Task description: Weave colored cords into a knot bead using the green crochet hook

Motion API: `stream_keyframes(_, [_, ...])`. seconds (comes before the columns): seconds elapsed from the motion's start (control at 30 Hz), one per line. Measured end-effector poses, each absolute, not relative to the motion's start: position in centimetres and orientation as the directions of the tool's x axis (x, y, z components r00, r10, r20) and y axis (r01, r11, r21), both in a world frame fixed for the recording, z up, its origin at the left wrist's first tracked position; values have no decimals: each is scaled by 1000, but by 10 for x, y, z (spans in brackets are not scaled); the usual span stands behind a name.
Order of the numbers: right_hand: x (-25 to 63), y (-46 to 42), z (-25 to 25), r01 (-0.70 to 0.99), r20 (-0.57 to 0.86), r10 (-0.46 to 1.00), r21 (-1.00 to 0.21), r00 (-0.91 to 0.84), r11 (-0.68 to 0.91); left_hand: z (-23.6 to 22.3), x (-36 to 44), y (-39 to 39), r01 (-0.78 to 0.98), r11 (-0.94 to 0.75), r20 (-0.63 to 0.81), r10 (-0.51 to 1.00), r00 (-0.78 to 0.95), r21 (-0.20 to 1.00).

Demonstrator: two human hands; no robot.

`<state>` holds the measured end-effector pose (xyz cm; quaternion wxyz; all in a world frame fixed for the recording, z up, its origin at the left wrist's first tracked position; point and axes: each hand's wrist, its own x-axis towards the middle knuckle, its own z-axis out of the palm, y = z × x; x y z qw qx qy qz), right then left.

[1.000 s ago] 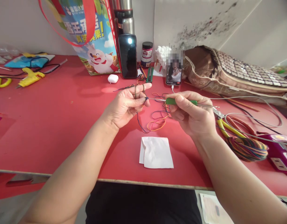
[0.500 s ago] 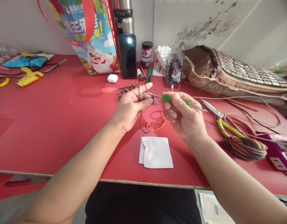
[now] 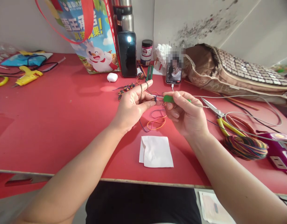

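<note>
Between thumb and fingers, my left hand (image 3: 135, 104) pinches a small dark blue piece of crochet (image 3: 155, 99). Dark yarn wraps round its raised index finger. My right hand (image 3: 186, 110) is closed on a crochet hook with a green handle (image 3: 168, 99); the thin metal shaft points left and its tip lies at the crochet piece. Whether the hook is inside a loop is too small to tell. Loose multicoloured yarn (image 3: 157, 124) curls on the table below the hands. A finished-looking knotted multicoloured strip (image 3: 127, 88) lies behind my left hand.
A folded white tissue (image 3: 157, 152) lies on the red table (image 3: 52, 130) in front. To the right are scissors (image 3: 218, 115), a multicoloured yarn ball (image 3: 247, 147) and a purple socket block (image 3: 277, 152). Behind stand a black phone (image 3: 127, 54) and a lit phone (image 3: 173, 71); a glue gun (image 3: 28, 76) lies left.
My left hand has moved right with the crochet piece. My right hand has shifted left, and the hook's shaft now reaches past the piece, over the left fingers.
</note>
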<state>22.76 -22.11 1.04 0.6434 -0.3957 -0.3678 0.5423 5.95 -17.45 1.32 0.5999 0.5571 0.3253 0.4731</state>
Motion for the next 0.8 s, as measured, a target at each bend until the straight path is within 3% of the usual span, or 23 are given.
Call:
stream_keyframes(0.33, [252, -213, 16, -299, -21, 1000, -954, -15, -25, 21, 57, -182, 7, -203, 182, 893, 412, 979])
stream_keyframes(0.8, [261, -212, 15, -162, 61, 998, -985, 27, 64, 16, 54, -180, 161, -341, 239, 860, 450, 926])
